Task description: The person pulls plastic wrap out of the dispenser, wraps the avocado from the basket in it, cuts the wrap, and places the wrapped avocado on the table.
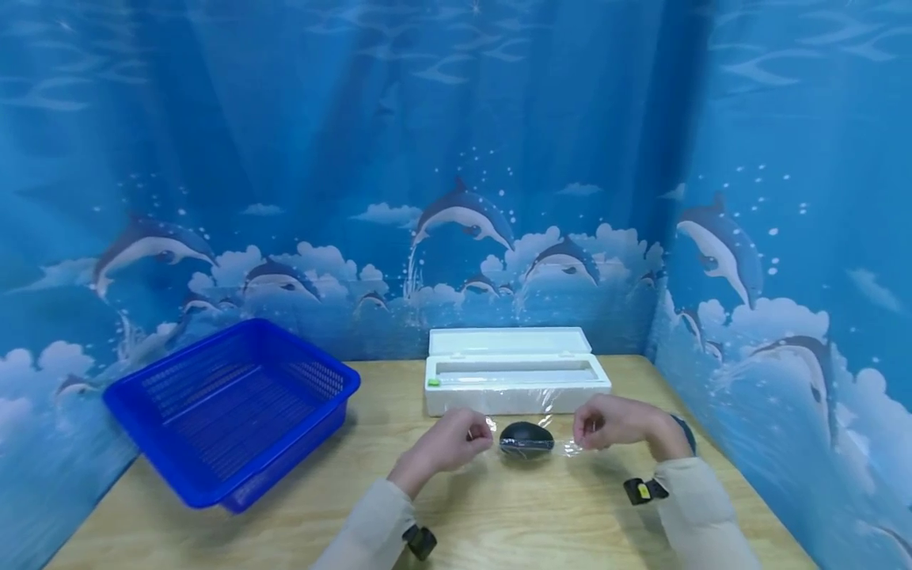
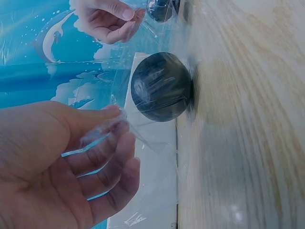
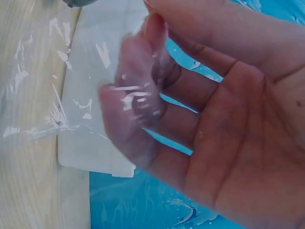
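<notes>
A dark egg-shaped thing (image 1: 526, 437), which looks like an avocado, rests on the table in front of the long white box (image 1: 518, 400). Clear cling film (image 1: 572, 448) stretches from the box toward me and lies across the dark thing. My left hand (image 1: 459, 439) is just left of it, thumb and fingertips pinching one corner of the film. On its right side, my right hand (image 1: 616, 421) pinches the opposite corner. In the right wrist view the film (image 3: 35, 95) spreads out beside my curled fingers, and only a sliver of the dark thing shows.
The box's lid (image 1: 507, 340) stands raised at the back. A blue perforated basket (image 1: 235, 475) sits at the left. A second dark round thing (image 1: 684, 431) is partly hidden behind my right wrist. Dolphin-printed curtains (image 1: 342, 198) enclose the wooden table (image 1: 534, 522).
</notes>
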`<state>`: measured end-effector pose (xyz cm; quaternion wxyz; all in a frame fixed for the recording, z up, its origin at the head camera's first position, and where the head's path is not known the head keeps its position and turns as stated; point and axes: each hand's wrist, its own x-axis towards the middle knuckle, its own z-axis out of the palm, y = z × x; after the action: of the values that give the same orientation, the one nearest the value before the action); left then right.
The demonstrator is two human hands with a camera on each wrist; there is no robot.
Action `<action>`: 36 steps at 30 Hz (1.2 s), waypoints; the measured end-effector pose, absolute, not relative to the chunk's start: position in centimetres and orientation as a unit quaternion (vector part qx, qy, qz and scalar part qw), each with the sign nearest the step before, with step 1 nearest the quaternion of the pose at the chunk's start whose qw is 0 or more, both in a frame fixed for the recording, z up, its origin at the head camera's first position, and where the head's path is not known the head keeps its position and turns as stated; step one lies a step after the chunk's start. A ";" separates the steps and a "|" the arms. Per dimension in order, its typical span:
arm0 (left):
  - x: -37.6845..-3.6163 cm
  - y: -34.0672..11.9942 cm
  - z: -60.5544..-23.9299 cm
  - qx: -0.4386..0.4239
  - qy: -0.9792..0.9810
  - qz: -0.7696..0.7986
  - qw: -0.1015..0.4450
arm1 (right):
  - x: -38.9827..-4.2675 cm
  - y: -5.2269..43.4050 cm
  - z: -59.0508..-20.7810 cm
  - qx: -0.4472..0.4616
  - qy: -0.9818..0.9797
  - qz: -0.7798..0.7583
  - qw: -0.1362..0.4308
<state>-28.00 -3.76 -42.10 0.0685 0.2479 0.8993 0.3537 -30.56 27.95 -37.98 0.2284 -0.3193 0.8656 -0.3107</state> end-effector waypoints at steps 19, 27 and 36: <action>-30.5 -3.9 -42.5 0.247 0.908 0.336 0.051 | -32.3 27.0 -41.6 -0.267 0.903 -0.314 0.122; -27.8 -1.8 -39.5 0.294 0.916 0.271 -0.033 | -32.3 26.8 -41.7 -0.252 0.901 -0.325 0.134; -25.1 2.1 -40.8 0.330 0.926 0.175 -0.047 | -32.4 26.8 -42.0 -0.254 0.899 -0.331 0.134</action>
<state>-25.10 2.07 -40.83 -0.0467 0.3297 0.9264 0.1754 -32.42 26.79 -41.99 0.1341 -0.2536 0.8988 -0.3314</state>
